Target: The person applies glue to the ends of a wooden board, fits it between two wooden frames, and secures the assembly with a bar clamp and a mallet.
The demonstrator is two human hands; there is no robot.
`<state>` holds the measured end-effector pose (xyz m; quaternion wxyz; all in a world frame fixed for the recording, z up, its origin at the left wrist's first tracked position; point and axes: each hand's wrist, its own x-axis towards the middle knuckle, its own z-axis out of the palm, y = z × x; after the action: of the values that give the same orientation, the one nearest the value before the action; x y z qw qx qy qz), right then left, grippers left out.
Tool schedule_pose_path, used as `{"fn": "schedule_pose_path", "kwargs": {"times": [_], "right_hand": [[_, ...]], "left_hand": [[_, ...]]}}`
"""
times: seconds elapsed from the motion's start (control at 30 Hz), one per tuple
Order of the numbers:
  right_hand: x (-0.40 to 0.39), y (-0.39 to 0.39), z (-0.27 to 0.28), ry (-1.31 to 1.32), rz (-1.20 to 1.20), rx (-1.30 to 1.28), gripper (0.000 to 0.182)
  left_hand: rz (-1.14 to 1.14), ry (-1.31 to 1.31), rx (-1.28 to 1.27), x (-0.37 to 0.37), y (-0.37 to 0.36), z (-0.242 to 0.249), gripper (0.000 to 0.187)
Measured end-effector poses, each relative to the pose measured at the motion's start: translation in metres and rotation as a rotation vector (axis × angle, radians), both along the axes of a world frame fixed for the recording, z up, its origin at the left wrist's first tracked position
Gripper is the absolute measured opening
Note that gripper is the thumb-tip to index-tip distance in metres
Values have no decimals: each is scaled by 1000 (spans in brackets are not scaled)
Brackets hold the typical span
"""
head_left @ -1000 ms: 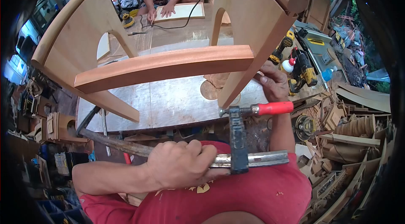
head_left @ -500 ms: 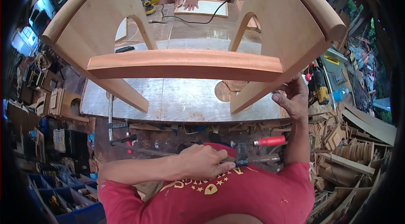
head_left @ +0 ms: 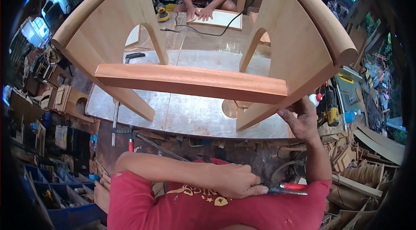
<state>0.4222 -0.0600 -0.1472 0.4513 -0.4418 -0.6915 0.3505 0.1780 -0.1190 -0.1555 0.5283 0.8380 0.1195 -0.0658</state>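
Note:
A wooden frame [head_left: 190, 78] stands on the worktable: two side panels with arched cut-outs, joined by a reddish crossbar. My right hand [head_left: 303, 119] is at the outer edge of the right side panel [head_left: 299, 39], its fingers curled behind the wood and partly hidden, its thumb in front. Across my chest reaches my left hand [head_left: 240, 181], closed around a bar clamp [head_left: 288, 190] with a red handle. The clamp's bar runs partly hidden behind the left forearm. Another clamp [head_left: 115, 121] is fixed to the table's left edge near the left leg.
The metal-topped table [head_left: 186, 121] has a round hole near the right leg. Across it, a co-worker's hands [head_left: 199, 14] lie on a framed panel [head_left: 227, 19], beside a yellow sander [head_left: 162, 13] and black cord. A yellow drill [head_left: 331, 110] is at right; blue bins [head_left: 65, 212] stand lower left.
My left hand has moved right and toward my body with the bar clamp, whose red handle shifted down and right. The view has tilted slightly; my right hand stays at the frame.

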Motion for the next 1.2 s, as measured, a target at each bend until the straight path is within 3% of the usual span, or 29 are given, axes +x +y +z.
{"fn": "schedule_pose_path", "kwargs": {"times": [0.4, 0.57, 0.67, 0.77, 1.0, 1.2], "right_hand": [[-4, -5, 23, -311, -44, 83, 46], [-11, -12, 21, -253, -88, 73, 42], [-13, -12, 7, -186, -108, 133, 41], [-19, -12, 0, -125, -128, 159, 45], [-41, -10, 1, -77, -265, 220, 59], [-43, -14, -5, -68, -328, 186, 60]], "left_hand": [[-186, -43, 284, 40, 14, 17, 59], [-220, -131, 540, 11, 41, -36, 54], [-204, -416, 693, -17, 71, -94, 51], [-277, -539, 799, -41, 101, -133, 49], [-418, -462, 872, -78, 118, -163, 49], [-383, -519, 855, -88, 114, -186, 55]]}}
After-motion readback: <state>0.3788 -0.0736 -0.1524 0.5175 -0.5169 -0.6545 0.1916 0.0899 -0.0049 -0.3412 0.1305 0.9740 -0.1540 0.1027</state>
